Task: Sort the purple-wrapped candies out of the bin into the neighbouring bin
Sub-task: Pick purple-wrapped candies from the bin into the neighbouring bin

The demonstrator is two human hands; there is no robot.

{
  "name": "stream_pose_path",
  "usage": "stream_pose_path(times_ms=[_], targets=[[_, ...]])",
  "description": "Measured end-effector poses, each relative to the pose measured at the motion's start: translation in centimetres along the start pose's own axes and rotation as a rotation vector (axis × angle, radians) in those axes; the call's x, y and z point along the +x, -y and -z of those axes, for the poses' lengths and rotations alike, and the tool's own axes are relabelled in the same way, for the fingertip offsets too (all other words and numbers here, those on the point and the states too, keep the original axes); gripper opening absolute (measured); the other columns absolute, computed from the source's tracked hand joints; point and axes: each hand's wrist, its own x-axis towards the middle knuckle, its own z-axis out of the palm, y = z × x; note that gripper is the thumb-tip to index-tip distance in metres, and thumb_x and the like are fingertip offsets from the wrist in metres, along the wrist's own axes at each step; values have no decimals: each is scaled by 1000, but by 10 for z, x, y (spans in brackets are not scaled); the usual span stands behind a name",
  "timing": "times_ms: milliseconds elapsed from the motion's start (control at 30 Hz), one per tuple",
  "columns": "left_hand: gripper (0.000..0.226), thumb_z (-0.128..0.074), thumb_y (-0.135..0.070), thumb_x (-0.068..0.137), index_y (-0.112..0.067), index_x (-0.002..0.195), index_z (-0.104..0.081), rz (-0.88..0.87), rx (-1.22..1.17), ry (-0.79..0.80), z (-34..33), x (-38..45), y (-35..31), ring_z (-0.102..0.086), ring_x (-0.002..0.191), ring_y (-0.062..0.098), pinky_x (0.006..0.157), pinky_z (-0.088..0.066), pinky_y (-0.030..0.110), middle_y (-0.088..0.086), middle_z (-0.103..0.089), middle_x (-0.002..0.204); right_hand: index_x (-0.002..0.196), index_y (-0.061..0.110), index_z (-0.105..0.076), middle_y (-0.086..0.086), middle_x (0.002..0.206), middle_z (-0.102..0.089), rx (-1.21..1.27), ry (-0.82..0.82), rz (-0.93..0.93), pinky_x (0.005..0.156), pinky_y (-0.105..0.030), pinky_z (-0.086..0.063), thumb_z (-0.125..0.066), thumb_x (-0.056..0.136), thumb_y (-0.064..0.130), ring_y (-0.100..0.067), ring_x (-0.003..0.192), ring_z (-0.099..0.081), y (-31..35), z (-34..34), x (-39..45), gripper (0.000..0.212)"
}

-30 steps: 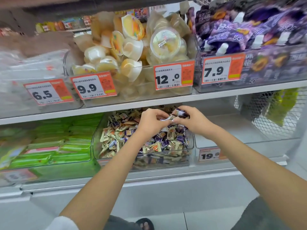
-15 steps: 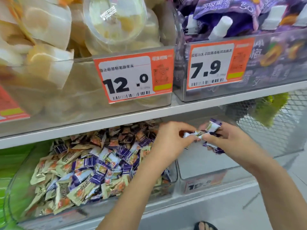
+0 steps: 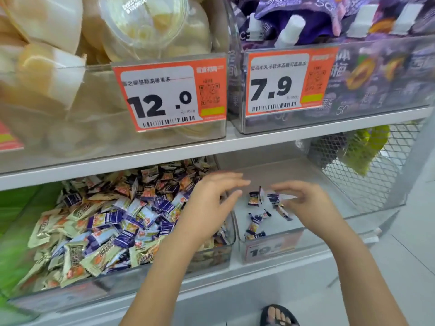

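Both hands hover low in the middle of the frame: the left hand point(image 3: 211, 198) with fingers spread and holding nothing, the right hand point(image 3: 303, 203) with fingers loosely extended over the neighbouring bin point(image 3: 329, 222), blurred, so whether a fingertip touches a wrapper I cannot tell. A few purple-wrapped candies point(image 3: 255, 215) lie scattered just under and between the hands in that clear bin; their print is too small to read. Left of it, the full candy bin point(image 3: 117, 285) holds purple and beige wrappers mixed, the left forearm crossing its right end. The neighbouring bin's orange tag point(image 3: 270, 249) is partly covered, only "19." showing. Up on the shelf above, one price tag point(image 3: 169, 95) reads "12.0", the next price tag point(image 3: 289, 83) "7.9", each with a barcode and QR square; the Chinese lines are blurry. Jelly cups point(image 3: 47, 67) crowd the upper left, cut off by the frame edge; purple spouted pouches point(image 3: 329, 20) sit upper right. A wire mesh panel point(image 3: 376, 165) stands at right, a sandalled foot point(image 3: 280, 316) at bottom.
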Motion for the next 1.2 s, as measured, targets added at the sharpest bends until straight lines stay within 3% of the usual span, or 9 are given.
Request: stream_pose_path(times_ms=[67, 267, 333, 433, 500, 767, 933, 1100, 1200], targets=[[25, -64, -15, 89, -30, 107, -70, 49, -40, -111, 11, -12, 5, -53, 110, -2, 96, -37, 7, -18, -61, 110, 89, 31, -69, 10, 94, -71, -7, -108, 10, 45, -7, -37, -55, 86, -6, 11, 58, -57, 8, -6, -2, 40], [25, -63, -9, 88, -27, 103, -71, 214, 45, -229, 60, -53, 16, -57, 89, -11, 75, -45, 4, -23, -61, 98, 82, 30, -68, 24, 75, -64, 134, -406, 229, 62, -4, -40, -54, 81, -4, 4, 71, -58, 78, -61, -29, 37], [26, -65, -9, 85, -29, 100, -72, 286, 103, -184, 75, -67, 19, -55, 81, -13, 68, -42, 1, -23, -59, 95, 84, 26, -70, 23, 74, -63, 154, -321, 313, 64, -3, -40, -59, 83, -1, 7, 71, -57, 102, -84, -39, 29], [29, -69, -9, 82, -29, 103, -70, 414, 179, -118, 87, -77, 23, -53, 75, -5, 65, -41, 4, -20, -60, 92, 106, 28, -67, 17, 95, -66, -4, 100, 287, 71, -10, -47, -71, 82, 11, 4, 68, -56, 121, -108, -38, 30], [34, -71, -9, 79, -31, 105, -67, 522, 199, -114, 90, -79, 27, -58, 83, 6, 71, -52, 26, -11, -63, 99, 122, 32, -60, 10, 112, -64, -142, 238, 261, 80, -17, -47, -76, 78, 19, 3, 78, -52, 127, -113, -26, 48], [40, -72, -5, 77, -26, 110, -64, 716, 184, -270, 90, -74, 40, -59, 95, 19, 80, -52, 37, 0, -61, 114, 98, 27, -62, 7, 96, -60, -394, 325, 233, 75, -35, -52, -82, 69, 35, -16, 86, -58, 127, -145, -2, 37], [56, -75, -8, 75, -22, 127, -57, 700, 267, -178, 85, -70, 41, -58, 108, 20, 87, -51, 36, 3, -56, 126, 139, 33, -27, -4, 119, -58, -429, 343, 339, 74, -32, -47, -83, 64, 43, -26, 104, -57, 120, -166, 1, 94], [43, -54, 20, 71, -9, 100, -66, 793, -6, -463, 90, -67, 41, -59, 78, 15, 73, -52, 32, 2, -63, 87, 137, 40, -27, -5, 126, -54, -368, 320, 353, 80, -34, -47, -82, 63, 47, -27, 110, -55, 119, -179, 3, 93], [35, -58, 18, 71, -6, 95, -67, 826, 18, -430, 98, -73, 48, -60, 78, 16, 69, -50, 27, 4, -63, 86, 136, 45, -32, -4, 125, -52, -352, 287, 322, 80, -32, -43, -75, 64, 60, -27, 111, -55, 120, -184, 0, 86]])
